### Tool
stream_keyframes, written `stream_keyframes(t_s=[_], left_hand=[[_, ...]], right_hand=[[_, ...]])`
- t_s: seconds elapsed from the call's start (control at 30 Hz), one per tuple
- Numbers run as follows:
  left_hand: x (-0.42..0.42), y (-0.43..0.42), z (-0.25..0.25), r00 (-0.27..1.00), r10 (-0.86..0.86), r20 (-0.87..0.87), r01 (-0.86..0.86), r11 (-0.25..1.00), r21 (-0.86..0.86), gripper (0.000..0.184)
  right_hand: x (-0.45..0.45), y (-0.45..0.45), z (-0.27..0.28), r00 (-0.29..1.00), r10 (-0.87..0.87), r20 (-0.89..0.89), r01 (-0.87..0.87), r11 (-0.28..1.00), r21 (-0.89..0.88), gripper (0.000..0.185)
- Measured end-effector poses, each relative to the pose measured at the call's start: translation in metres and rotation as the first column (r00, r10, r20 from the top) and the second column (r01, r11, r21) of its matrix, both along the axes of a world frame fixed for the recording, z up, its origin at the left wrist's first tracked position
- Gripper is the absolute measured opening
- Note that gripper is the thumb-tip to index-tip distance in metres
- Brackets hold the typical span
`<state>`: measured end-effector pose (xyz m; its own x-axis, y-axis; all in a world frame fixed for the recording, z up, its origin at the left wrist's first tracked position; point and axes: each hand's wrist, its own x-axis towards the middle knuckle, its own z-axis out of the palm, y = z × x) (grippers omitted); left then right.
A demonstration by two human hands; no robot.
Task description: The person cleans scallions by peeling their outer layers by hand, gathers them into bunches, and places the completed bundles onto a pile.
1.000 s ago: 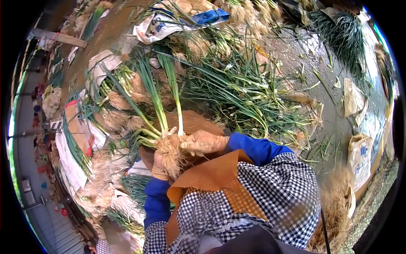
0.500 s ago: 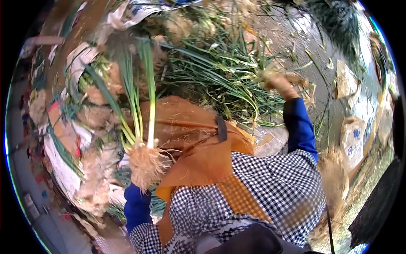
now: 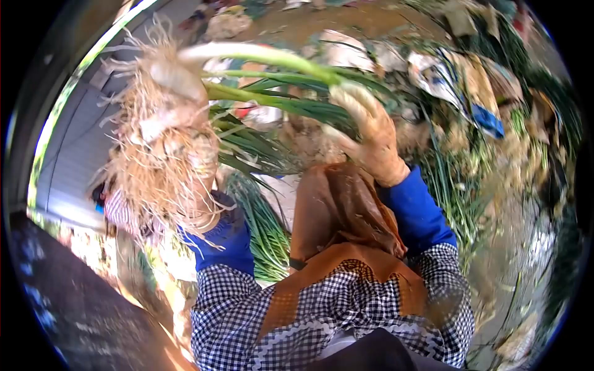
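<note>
My left hand (image 3: 203, 162), partly hidden behind roots, is closed round a bunch of green onions (image 3: 266, 55). The bunch is raised at the left, with its white bulbs and shaggy pale roots (image 3: 167, 179) toward the left edge and its green leaves pointing right. My right hand (image 3: 374, 139) is at the leafy part of the bunch, thumb and fingers apart. Its fingertips are at the bent stalk of the uppermost onion, and leaves pass behind them. Below both hands lies a brown apron (image 3: 340, 204) over my lap.
More green onions (image 3: 269, 238) lie beside my left sleeve, and others (image 3: 458, 204) are heaped to the right. A printed white sack (image 3: 433, 77) lies among plant scraps farther off. Wet ground (image 3: 526, 260) shows at the right, a dark surface (image 3: 74, 297) at the lower left.
The view has swung left. The bunch in my left hand has gone from upright to lying sideways. My right hand has come from the pile at the right over to the leaves of the bunch.
</note>
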<state>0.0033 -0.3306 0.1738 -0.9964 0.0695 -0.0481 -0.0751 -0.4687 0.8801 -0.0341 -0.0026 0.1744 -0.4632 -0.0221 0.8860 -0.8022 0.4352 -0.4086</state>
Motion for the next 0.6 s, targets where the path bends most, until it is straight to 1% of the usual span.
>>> stream_keyframes(t_s=[0.03,0.07,0.1,0.13,0.17,0.2,0.23,0.33,0.37,0.4,0.43,0.47,0.5,0.53,0.57,0.6], left_hand=[[0.003,-0.016,0.006,0.998,0.054,-0.021,-0.054,0.998,-0.015,0.049],[0.008,-0.029,0.008,0.993,0.112,-0.042,-0.114,0.993,-0.033,0.049],[0.018,-0.03,0.01,0.985,0.161,-0.069,-0.165,0.985,-0.056,0.049],[0.023,-0.042,0.012,0.974,0.209,-0.085,-0.215,0.974,-0.07,0.049],[0.029,-0.055,0.014,0.96,0.26,-0.102,-0.269,0.96,-0.081,0.049],[0.036,-0.066,0.016,0.944,0.304,-0.126,-0.317,0.944,-0.098,0.049],[0.041,-0.079,0.019,0.928,0.343,-0.146,-0.36,0.926,-0.117,0.049],[0.059,-0.117,0.024,0.873,0.447,-0.195,-0.478,0.863,-0.164,0.048],[0.064,-0.127,0.019,0.853,0.485,-0.194,-0.517,0.838,-0.177,0.048],[0.071,-0.137,0.013,0.833,0.517,-0.197,-0.549,0.813,-0.193,0.048],[0.076,-0.146,0.009,0.815,0.544,-0.199,-0.577,0.788,-0.213,0.048],[0.085,-0.155,0.0,0.796,0.575,-0.189,-0.605,0.762,-0.229,0.048],[0.094,-0.162,-0.011,0.777,0.603,-0.178,-0.629,0.738,-0.245,0.048],[0.101,-0.171,-0.023,0.759,0.631,-0.159,-0.649,0.714,-0.262,0.048],[0.111,-0.181,-0.039,0.739,0.661,-0.127,-0.666,0.69,-0.285,0.048],[0.123,-0.186,-0.058,0.715,0.693,-0.096,-0.683,0.662,-0.31,0.047]], right_hand=[[-0.007,-0.023,0.018,0.998,-0.052,-0.021,0.053,0.998,0.039,0.047],[-0.022,-0.045,0.025,0.995,-0.063,-0.081,0.073,0.99,0.124,0.053],[-0.034,-0.049,0.011,0.995,-0.1,-0.014,0.101,0.968,0.229,0.043],[-0.064,-0.066,-0.018,0.964,-0.235,0.124,0.152,0.872,0.465,0.032],[-0.085,-0.075,-0.032,0.87,-0.264,0.416,-0.121,0.703,0.701,0.027],[-0.121,-0.075,-0.112,0.898,-0.074,0.434,-0.179,0.838,0.515,0.025],[-0.12,-0.068,-0.149,0.943,-0.137,0.304,-0.127,0.697,0.706,0.024],[-0.125,-0.038,-0.23,0.846,-0.138,0.516,-0.394,0.49,0.778,0.024],[-0.118,-0.026,-0.241,0.721,-0.255,0.644,-0.51,0.434,0.743,0.024],[-0.116,-0.005,-0.267,0.677,-0.106,0.729,-0.521,0.631,0.575,0.024],[-0.095,0.01,-0.26,0.676,-0.167,0.718,-0.38,0.755,0.534,0.026],[-0.088,0.026,-0.254,0.798,-0.128,0.589,-0.408,0.605,0.684,0.031],[-0.093,0.047,-0.27,0.863,-0.112,0.492,-0.304,0.663,0.684,0.036],[-0.094,0.063,-0.261,0.673,-0.241,0.7,-0.327,0.751,0.574,0.038],[-0.094,0.079,-0.25,0.433,-0.339,0.835,-0.265,0.838,0.477,0.04],[-0.105,0.114,-0.271,0.459,-0.293,0.839,-0.282,0.847,0.45,0.04]])
